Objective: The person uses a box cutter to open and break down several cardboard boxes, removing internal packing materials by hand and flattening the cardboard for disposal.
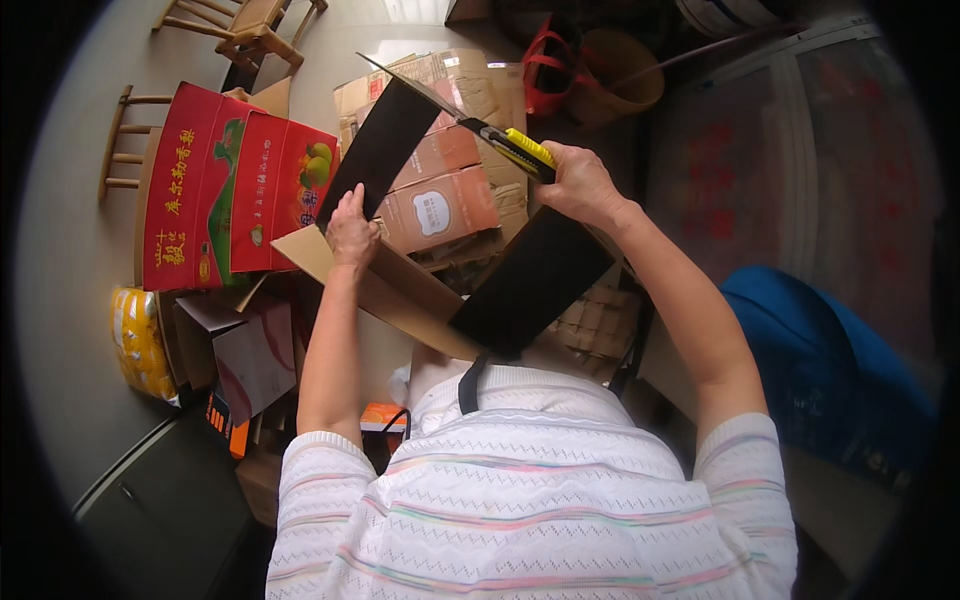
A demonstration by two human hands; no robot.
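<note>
A cardboard box, black outside and plain brown inside [405, 289], is tilted open in front of my lap. My left hand [352, 232] holds one black panel [390, 139] of it, fingers spread over the dark face; the thumb is hidden. In my right hand [585, 180] is a snap-off utility knife [517, 146] with a yellow and black handle. Its blade end meets the far edge of that panel, where blade and cardboard edge are hard to tell apart. Another black panel [536, 277] slants toward my waist below the right hand.
Flattened cardboard boxes [439, 202] are piled beyond the box. To the left stand a red printed fruit carton [202, 195], a yellow plastic-wrapped pack [142, 345] and a bamboo chair [255, 26]. A red bag [551, 67] and a blue bag [802, 360] lie on the right.
</note>
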